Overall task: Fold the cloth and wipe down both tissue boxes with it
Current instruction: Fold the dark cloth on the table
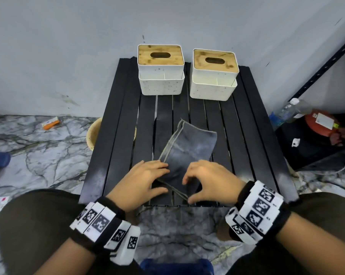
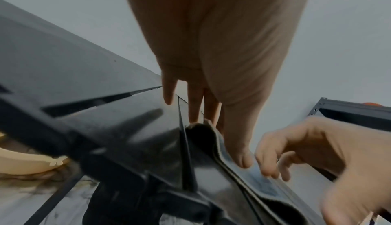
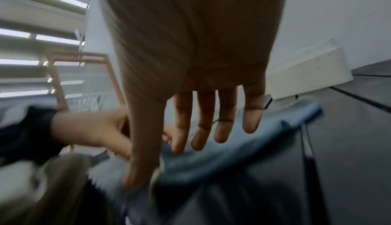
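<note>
A dark grey-blue cloth [image 1: 189, 147] lies folded in a long strip, slanting across the middle of the black slatted table [image 1: 118, 135]. Two white tissue boxes with wooden lids stand at the far edge, one left [image 1: 160, 84] and one right [image 1: 213, 88]. My left hand [image 1: 163, 179] lies flat with straight fingers on the strip's near left edge. My right hand [image 1: 187, 190] arches over the near end, fingertips and thumb touching the cloth. The left wrist view shows my left thumb [image 2: 243, 160] on the cloth [image 2: 264, 190]. In the right wrist view my right hand [image 3: 167, 161] spreads over the cloth [image 3: 232, 145].
A beige basin [image 1: 92, 135] sits on the marble floor under the table's left side. A black metal rack [image 1: 316, 76] stands at the right, with a plastic bottle [image 1: 290, 112] and a red container [image 1: 322, 124] below it. An orange packet [image 1: 50, 124] lies on the floor at left.
</note>
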